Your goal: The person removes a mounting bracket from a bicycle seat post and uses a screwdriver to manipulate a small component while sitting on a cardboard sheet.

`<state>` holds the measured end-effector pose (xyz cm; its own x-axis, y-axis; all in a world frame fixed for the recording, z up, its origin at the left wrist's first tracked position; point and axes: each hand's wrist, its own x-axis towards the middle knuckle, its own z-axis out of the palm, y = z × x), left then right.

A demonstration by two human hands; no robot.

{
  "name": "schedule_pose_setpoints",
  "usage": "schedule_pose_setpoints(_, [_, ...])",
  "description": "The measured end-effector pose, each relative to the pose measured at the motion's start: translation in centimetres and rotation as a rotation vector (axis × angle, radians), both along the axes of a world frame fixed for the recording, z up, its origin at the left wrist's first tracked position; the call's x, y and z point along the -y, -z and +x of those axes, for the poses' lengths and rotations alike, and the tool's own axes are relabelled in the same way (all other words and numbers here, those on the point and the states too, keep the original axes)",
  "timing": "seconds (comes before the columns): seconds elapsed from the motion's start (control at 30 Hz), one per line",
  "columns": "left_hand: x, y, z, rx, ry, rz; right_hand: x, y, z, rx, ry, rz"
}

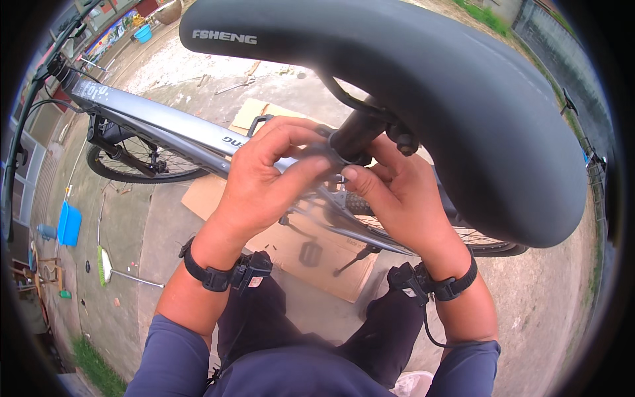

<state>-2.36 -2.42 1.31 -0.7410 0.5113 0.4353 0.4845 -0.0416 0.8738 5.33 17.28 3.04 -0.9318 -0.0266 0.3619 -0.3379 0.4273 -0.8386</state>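
A bicycle's large black saddle [463, 92] fills the upper right, on a black seat post [359, 134]. Around the foot of the post sits a dark ring-shaped clamp [340, 159], partly covered by fingers. My left hand [268, 175] closes on the clamp from the left, its thumb and fingertips pressed to it. From the right, my right hand [403, 192] grips the same spot, with the thumb in front and the fingers curled behind the post. The silver-grey frame [165, 119] runs off to the upper left beneath my hands.
Flattened cardboard [324, 271] lies under the bicycle, with the black kickstand [357, 258] above it. The front wheel [149, 169] is at the left. Further left are a blue basin [69, 223] and a green-bristled broom [104, 266]. A grey wall [562, 53] bounds the far right.
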Motion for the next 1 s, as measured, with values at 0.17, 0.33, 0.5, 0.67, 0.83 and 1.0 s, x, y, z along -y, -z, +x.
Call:
schedule_pose_setpoints(0.17, [0.0,0.4,-0.1,0.027,0.009,0.046,-0.9,0.2,0.3,0.223,-0.003,-0.211])
schedule_pose_setpoints(0.33, [-0.1,0.8,-0.1,-0.038,-0.007,0.019,-0.2,-0.7,0.1,0.329,0.058,-0.270])
schedule_pose_setpoints(0.5, [-0.1,0.6,-0.1,0.102,0.016,0.068,-1.7,0.2,0.1,0.198,-0.013,-0.117])
schedule_pose_setpoints(0.67, [-0.1,1.2,0.1,0.120,-0.020,0.096,-1.7,-0.4,-0.1,0.222,-0.004,-0.280])
schedule_pose_setpoints(0.83, [-0.7,1.6,0.4,0.088,-0.055,0.132,-0.5,-0.6,-0.2,0.248,0.032,-0.398])
schedule_pose_setpoints(1.0, [-0.9,1.3,0.3,0.052,-0.065,0.109,0.9,-1.0,0.1,0.115,0.076,-0.205])
